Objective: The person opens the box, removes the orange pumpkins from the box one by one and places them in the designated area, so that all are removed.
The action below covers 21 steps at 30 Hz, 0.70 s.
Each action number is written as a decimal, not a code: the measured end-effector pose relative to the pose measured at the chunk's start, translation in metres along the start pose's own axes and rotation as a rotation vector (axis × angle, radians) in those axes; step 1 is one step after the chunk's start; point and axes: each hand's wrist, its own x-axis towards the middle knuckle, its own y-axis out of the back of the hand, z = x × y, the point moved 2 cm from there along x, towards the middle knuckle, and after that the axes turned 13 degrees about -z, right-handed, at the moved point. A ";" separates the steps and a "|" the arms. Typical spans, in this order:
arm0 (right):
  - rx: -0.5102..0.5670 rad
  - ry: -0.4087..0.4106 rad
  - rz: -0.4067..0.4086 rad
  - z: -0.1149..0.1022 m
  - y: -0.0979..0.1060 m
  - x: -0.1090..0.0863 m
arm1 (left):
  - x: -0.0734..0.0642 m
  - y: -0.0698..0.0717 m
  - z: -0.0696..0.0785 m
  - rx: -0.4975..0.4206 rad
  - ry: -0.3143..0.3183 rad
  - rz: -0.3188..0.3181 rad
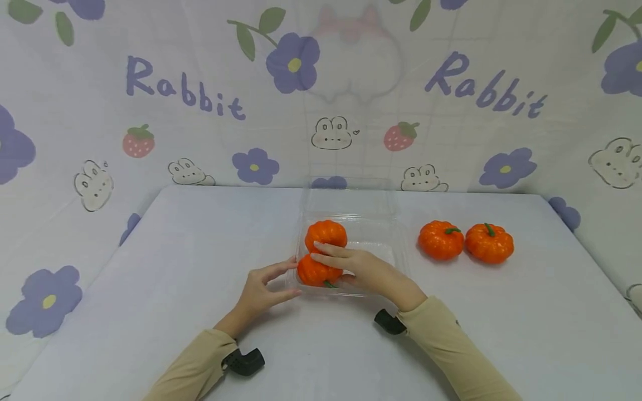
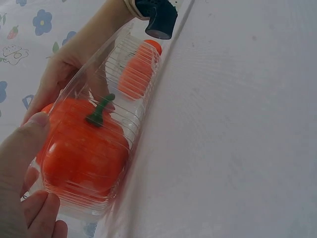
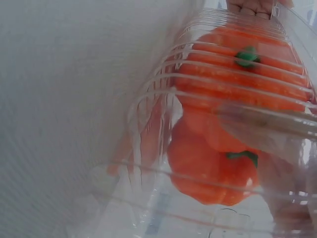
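Backdrop [image 1: 200,39] reads "Rabbit" twice | right fingers [image 1: 332,260] touch boxed pumpkin [image 1: 312,273]

nearer pumpkin [image 1: 316,273] partly hidden from me by the right hand [image 1: 359,265], left hand [image 2: 12,166] cut off by my left wrist view's edge, both sleeves [image 1: 451,345] cropped below, my right wrist view blurred by the ribbed plastic of the container [image 1: 378,228]

I'm seeing a white counter [image 1: 210,239] with a pale printed cloth [image 1: 200,44] behind it, honestly pretty cute: purple flowers [image 1: 281,69], strawberries [image 1: 138,143], bunny faces [image 1: 332,139] and "Rabbit" lettering [image 1: 188,90] twice. I also get a faint pink-topped animal outline [image 1: 351,30] near the top.
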 end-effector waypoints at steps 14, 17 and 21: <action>-0.115 0.032 0.187 -0.001 0.006 -0.002 | 0.001 0.002 0.004 0.012 0.009 0.004; -0.100 0.026 0.222 0.000 0.007 -0.003 | 0.001 0.002 0.005 0.010 0.007 0.004; 0.003 -0.006 0.250 0.002 0.008 -0.004 | 0.001 0.002 0.005 0.008 0.015 0.009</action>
